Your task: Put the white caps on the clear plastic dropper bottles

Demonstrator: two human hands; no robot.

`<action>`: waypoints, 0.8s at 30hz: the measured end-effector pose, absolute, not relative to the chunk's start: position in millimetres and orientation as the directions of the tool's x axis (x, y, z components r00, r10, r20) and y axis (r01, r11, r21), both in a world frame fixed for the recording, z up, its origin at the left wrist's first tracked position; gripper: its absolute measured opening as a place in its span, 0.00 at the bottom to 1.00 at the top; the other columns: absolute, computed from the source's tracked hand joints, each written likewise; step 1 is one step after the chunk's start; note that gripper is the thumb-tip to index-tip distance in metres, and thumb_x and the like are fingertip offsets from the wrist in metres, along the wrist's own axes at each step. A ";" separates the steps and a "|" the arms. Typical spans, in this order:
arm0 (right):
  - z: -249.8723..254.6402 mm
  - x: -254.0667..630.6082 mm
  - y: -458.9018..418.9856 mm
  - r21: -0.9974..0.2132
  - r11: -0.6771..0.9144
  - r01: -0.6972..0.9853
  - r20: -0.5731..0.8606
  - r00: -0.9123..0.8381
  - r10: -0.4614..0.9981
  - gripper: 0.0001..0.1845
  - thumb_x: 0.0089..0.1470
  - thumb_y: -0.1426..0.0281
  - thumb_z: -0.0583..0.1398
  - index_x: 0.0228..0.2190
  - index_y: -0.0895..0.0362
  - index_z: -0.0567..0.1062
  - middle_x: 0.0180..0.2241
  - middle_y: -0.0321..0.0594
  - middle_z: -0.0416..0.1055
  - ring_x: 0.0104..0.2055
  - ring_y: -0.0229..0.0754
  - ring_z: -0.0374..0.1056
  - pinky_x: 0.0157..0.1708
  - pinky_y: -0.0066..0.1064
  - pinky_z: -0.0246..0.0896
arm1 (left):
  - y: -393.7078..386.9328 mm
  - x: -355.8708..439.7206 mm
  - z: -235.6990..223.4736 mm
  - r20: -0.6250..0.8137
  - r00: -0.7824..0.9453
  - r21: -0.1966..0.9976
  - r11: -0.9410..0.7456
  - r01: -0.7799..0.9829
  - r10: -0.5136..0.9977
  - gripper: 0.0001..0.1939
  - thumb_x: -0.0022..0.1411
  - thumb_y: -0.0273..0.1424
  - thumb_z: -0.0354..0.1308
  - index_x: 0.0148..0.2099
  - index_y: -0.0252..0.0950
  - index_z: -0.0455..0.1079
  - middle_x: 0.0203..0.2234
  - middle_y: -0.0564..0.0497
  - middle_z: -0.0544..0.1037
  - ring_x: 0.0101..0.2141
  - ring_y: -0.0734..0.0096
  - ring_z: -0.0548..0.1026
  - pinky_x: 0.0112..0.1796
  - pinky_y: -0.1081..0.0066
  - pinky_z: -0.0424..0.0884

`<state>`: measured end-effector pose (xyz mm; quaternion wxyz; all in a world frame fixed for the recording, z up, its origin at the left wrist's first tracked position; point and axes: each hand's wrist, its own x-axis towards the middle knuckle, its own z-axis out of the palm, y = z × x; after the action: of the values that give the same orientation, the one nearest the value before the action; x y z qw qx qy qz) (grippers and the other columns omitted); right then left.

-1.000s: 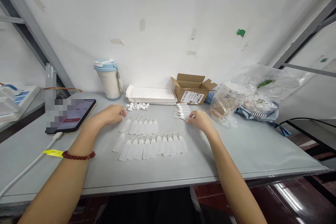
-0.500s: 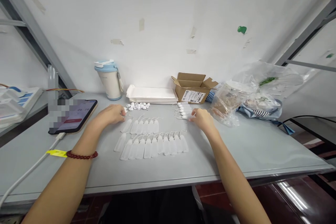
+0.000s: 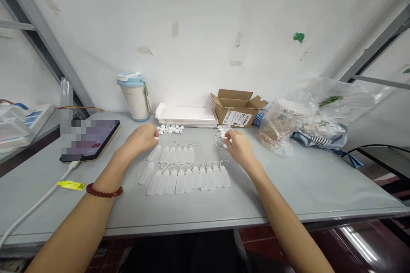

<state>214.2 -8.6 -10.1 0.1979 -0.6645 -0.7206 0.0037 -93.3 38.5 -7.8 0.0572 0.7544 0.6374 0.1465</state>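
My left hand [image 3: 143,140] is at the left of a pile of small white caps [image 3: 171,129]. Its thumb and fingers are pinched together, with a bit of white, apparently a cap, at the tips. On the right, my right hand [image 3: 239,147] has its fingers closed at a stack of small white bottles [image 3: 222,128] with thin strings, partly hidden behind the hand. Between and in front of my hands lie two rows of translucent squeeze bottles, a short back row [image 3: 177,155] and a longer front row [image 3: 188,178], with thin strings at their necks.
A stack of white trays [image 3: 187,116] and an open cardboard box [image 3: 237,108] stand along the wall. To their left is a lidded cup [image 3: 136,98]; farther left lies a phone [image 3: 92,140] on a charging cable. Plastic bags [image 3: 282,123] lie at the right.
My right hand has moved left, farther over the stacked small bottles. My left hand has shifted slightly right, toward the caps. The view has tilted a little.
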 end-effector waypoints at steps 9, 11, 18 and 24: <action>-19.0 170.5 -31.4 -0.402 0.580 0.709 0.171 -0.564 0.808 0.19 0.64 0.66 0.43 0.46 0.58 0.69 0.38 0.46 0.69 0.43 0.43 0.64 0.42 0.34 0.58 | 17.8 -46.2 -3.7 0.395 0.228 0.403 -0.391 0.827 0.890 0.12 0.52 0.27 0.49 0.38 0.34 0.71 0.35 0.45 0.77 0.34 0.63 0.74 0.37 0.67 0.69; -19.7 170.7 -32.2 -0.417 0.614 0.670 0.172 -0.605 0.777 0.21 0.64 0.63 0.43 0.50 0.56 0.67 0.38 0.45 0.68 0.43 0.43 0.63 0.43 0.35 0.58 | 15.6 -43.3 -3.5 0.414 0.223 0.427 -0.405 0.808 0.882 0.11 0.53 0.27 0.49 0.38 0.33 0.70 0.36 0.45 0.76 0.34 0.63 0.74 0.37 0.66 0.70; -21.9 169.8 -32.7 -0.436 0.647 0.625 0.183 -0.643 0.744 0.22 0.63 0.59 0.43 0.47 0.52 0.70 0.37 0.43 0.64 0.40 0.42 0.62 0.45 0.37 0.57 | 11.9 -35.5 -4.1 0.432 0.269 0.452 -0.465 0.761 0.861 0.11 0.56 0.25 0.48 0.39 0.32 0.70 0.36 0.44 0.75 0.35 0.65 0.73 0.38 0.65 0.71; -24.6 170.3 -28.9 -0.414 0.630 0.657 0.180 -0.619 0.765 0.23 0.63 0.59 0.43 0.45 0.53 0.72 0.35 0.43 0.64 0.38 0.41 0.62 0.43 0.36 0.57 | 11.5 -30.3 -6.4 0.396 0.285 0.526 -0.470 0.709 0.873 0.11 0.54 0.24 0.49 0.37 0.35 0.70 0.36 0.46 0.76 0.36 0.65 0.73 0.39 0.66 0.72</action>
<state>170.3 -28.9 -24.6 0.1720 -0.4011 -0.8861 0.1559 -30.3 11.5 -6.4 0.1246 0.7919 0.4993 0.3287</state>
